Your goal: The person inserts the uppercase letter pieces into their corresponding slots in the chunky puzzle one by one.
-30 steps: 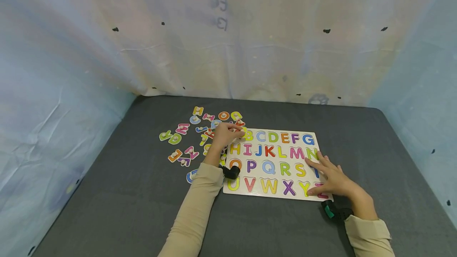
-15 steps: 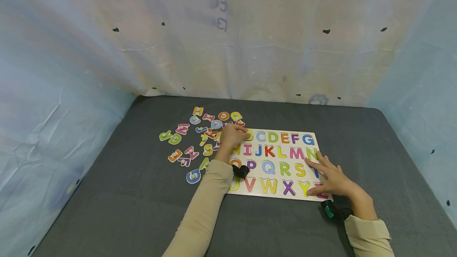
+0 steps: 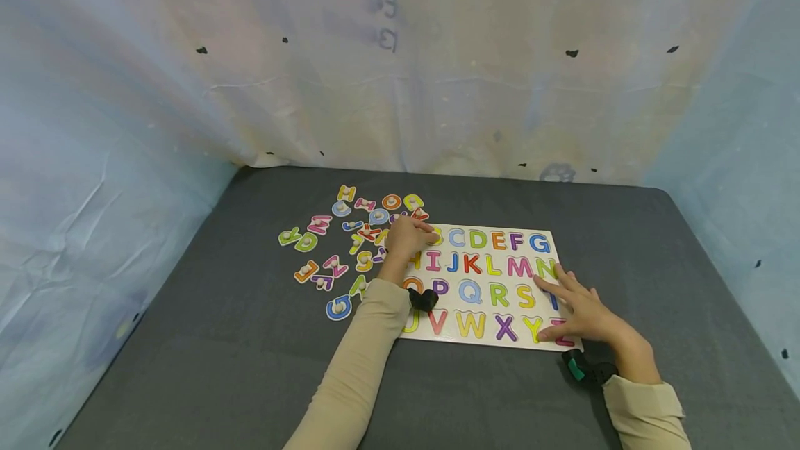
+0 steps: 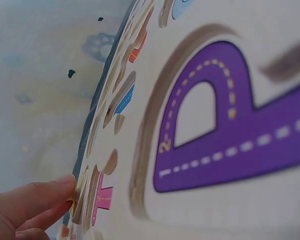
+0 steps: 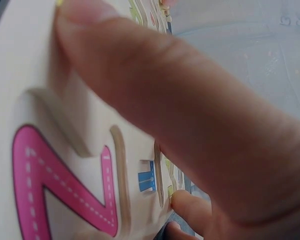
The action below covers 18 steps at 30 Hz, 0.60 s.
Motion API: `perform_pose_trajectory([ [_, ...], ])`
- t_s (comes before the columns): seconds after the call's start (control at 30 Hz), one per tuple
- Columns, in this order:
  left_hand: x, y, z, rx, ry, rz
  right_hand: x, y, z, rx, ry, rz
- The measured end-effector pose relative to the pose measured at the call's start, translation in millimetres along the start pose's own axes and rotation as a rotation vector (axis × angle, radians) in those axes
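A white alphabet puzzle board [image 3: 451,305] with coloured letter recesses lies on the dark table. My left hand [image 3: 406,238] is over its upper left corner, at the B recess. In the left wrist view, thumb and finger pinch a letter piece [image 4: 80,197], seen edge-on; the fingers hide most of it. My right hand [image 3: 581,311] rests with spread fingers on the board's right side, near the N, Y and Z recesses. The right wrist view shows its thumb [image 5: 140,70] stretched across the board above the pink Z recess [image 5: 27,175].
Several loose letter pieces with knobs lie scattered left of the board, among them a blue G [image 3: 339,307], an orange O [image 3: 392,202] and a green D [image 3: 306,242]. A pale cloth backdrop [image 3: 437,89] rises behind the grey-black tabletop [image 3: 219,339].
Between the first frame and the middle one, my left hand moved slightly right, onto the B recess, with the piece between its fingers. It has stayed there since. My right hand has not moved.
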<state>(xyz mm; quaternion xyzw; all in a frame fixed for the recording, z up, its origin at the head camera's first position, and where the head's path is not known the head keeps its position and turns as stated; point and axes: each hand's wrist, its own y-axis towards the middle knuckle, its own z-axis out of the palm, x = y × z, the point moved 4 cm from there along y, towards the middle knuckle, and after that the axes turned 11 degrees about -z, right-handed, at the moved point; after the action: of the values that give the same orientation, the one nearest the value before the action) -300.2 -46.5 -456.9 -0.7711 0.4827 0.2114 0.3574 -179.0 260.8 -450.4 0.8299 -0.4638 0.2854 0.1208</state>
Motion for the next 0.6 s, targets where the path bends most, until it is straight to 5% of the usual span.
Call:
perform_pose_trajectory([
  [0.47,-2.9,-1.6,-3.0,-0.015,0.079,0.035,2.7,-0.1,-1.0,-0.008,0.001,-0.011],
  [0.6,-4.2,-3.9,-11.6,-0.009,0.038,0.042,2.5,-0.5,-1.0,-0.004,0.0,-0.006],
])
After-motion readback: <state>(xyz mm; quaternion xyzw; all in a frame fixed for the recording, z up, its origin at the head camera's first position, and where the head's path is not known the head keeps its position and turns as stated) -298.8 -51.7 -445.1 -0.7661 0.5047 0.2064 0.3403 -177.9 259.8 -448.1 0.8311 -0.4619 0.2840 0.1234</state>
